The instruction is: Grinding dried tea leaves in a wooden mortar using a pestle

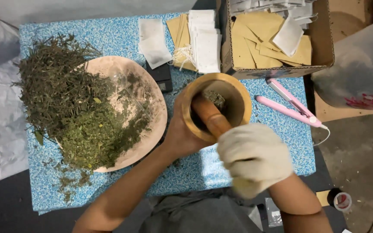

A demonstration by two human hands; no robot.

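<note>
The left hand (182, 133) wraps bare around the near-left side of a wooden mortar (217, 105), its grip clamped on the wall. The right hand (254, 156), in a pale glove, is closed on a wooden pestle (210, 115) whose end sits inside the mortar among crushed green herbs (216, 98). The mortar stands near the middle of the blue speckled counter (109, 39) — just right of a wide shallow bowl (152, 108) heaped with dried leaves (70, 103) (some spill over the counter's left edge). At the far edge lie white and tan sachets (203, 43) beside a cardboard box (320, 47) — a pink heat sealer (290, 107) lies near the right edge.
</note>
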